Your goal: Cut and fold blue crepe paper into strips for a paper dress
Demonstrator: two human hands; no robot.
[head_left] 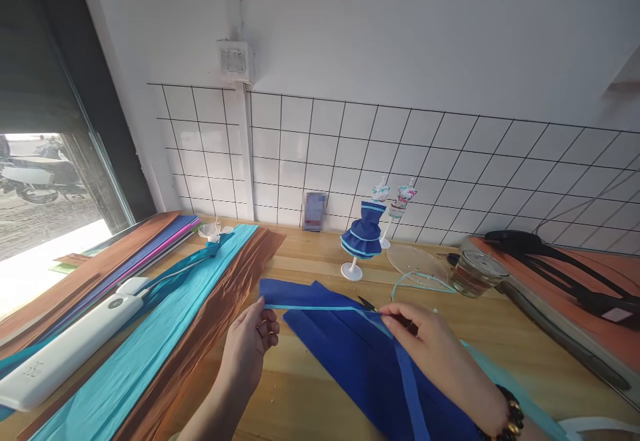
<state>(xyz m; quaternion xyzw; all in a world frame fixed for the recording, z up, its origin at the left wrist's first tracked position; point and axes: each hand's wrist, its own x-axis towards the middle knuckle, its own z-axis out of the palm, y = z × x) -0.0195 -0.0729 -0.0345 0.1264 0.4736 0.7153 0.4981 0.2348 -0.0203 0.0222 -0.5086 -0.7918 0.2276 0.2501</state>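
A dark blue strip (pixel 295 294) with a light blue band along its lower edge is stretched between my hands. My left hand (pixel 250 338) pinches its left end between thumb and forefinger. At the other end, my right hand (pixel 425 341) grips the strip near a loose light blue tail. Beneath lies a large dark blue sheet (pixel 340 354); I cannot tell whether it is paper or cloth. Dark pointed tips (pixel 367 303), perhaps of scissors, show beside my right fingertips. Behind the strip stands a small dress form in a blue tiered dress (pixel 365 231) with light blue trim.
Turquoise (pixel 165 334) and brown crinkled sheets (pixel 225 308) lie at the left, with a white power bank (pixel 75 348) on top. A phone (pixel 315 212) leans on the tiled wall. A clear disc (pixel 417 264), a glass jar (pixel 477 273) and a black-strapped item (pixel 560 261) are at the right.
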